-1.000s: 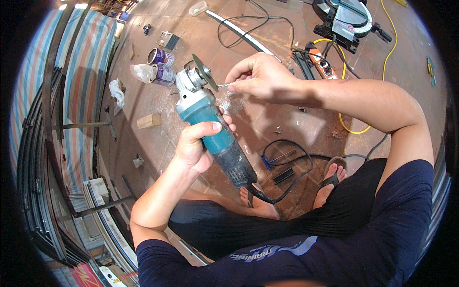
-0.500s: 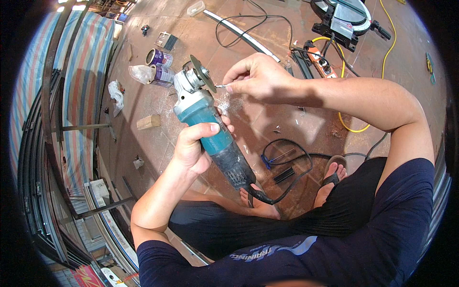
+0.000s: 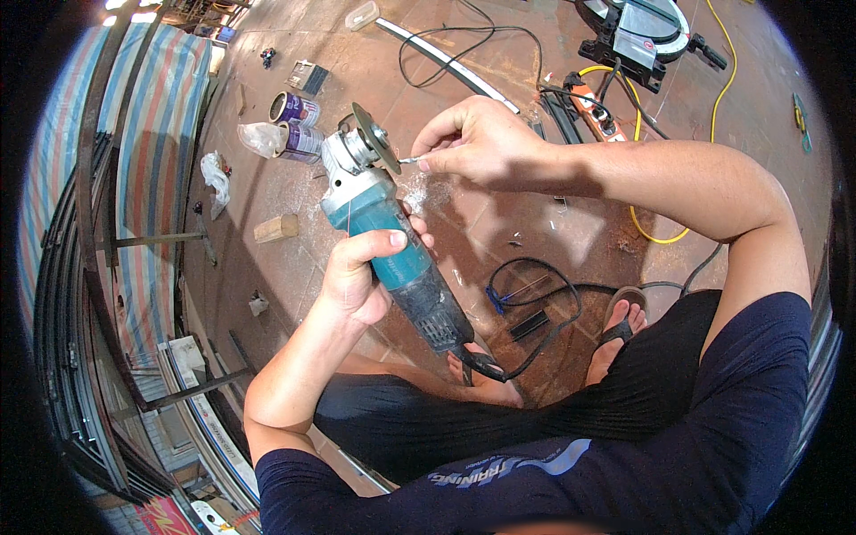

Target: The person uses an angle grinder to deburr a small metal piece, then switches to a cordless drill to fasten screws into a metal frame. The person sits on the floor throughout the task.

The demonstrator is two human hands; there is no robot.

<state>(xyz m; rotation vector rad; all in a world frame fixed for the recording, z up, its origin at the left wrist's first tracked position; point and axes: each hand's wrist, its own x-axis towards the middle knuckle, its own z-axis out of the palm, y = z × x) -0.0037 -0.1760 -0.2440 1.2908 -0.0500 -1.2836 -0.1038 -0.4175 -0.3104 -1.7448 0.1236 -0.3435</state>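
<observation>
A teal and black angle grinder (image 3: 399, 245) is tilted up in front of me, its thin disc (image 3: 375, 138) at the top. My left hand (image 3: 357, 272) is wrapped round the teal body, thumb across it. My right hand (image 3: 477, 147) pinches a short, thin metal drill bit (image 3: 407, 160) between thumb and fingertips. The bit's tip meets the disc's lower edge or lies very close to it; I cannot tell whether they touch. Most of the bit is hidden in my fingers. From the grinder's lower end a black cable (image 3: 578, 308) loops over the floor.
Purple paint cans (image 3: 301, 143), a wooden block (image 3: 276, 228) and a plastic bag (image 3: 215, 183) lie left on the tiled floor. At the upper right are an orange power strip (image 3: 596, 111) and a mitre saw (image 3: 637, 36). Metal bars (image 3: 67, 294) line the left side. My sandalled feet are below.
The grinder and both hands have shifted very slightly left. The bit stays at the disc's edge, and both grips look the same.
</observation>
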